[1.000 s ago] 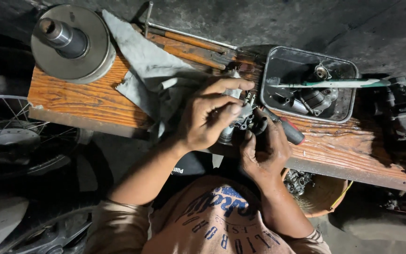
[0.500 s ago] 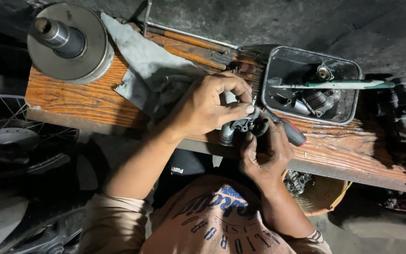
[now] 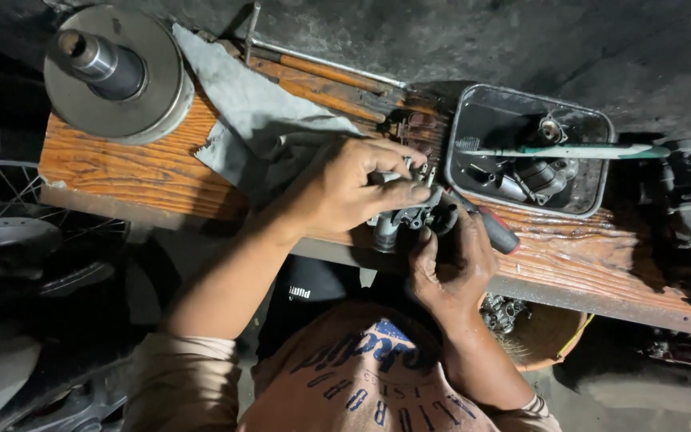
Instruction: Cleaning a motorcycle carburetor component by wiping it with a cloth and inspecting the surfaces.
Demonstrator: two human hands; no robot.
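Note:
My left hand (image 3: 351, 190) grips a small grey metal engine part (image 3: 409, 214) from above, at the near edge of a worn wooden bench (image 3: 137, 172). Its fingers wrap over the top of the part. My right hand (image 3: 451, 270) comes up from below, cups the part's underside and holds a screwdriver with a red and black handle (image 3: 492, 230) against it. The screwdriver's tip is hidden between my hands. Both hands are dark with grease.
A grey rag (image 3: 253, 120) lies behind my left hand. A round metal drum with a shaft (image 3: 113, 76) stands at the bench's left end. A metal tray (image 3: 525, 152) holds small parts, with a toothbrush (image 3: 569, 150) across it. A spoked wheel (image 3: 17, 228) sits at left, a basket (image 3: 541, 332) below the bench.
My left hand has shifted its fingers over the top of the part and turned it slightly. My right hand stays under it with the screwdriver.

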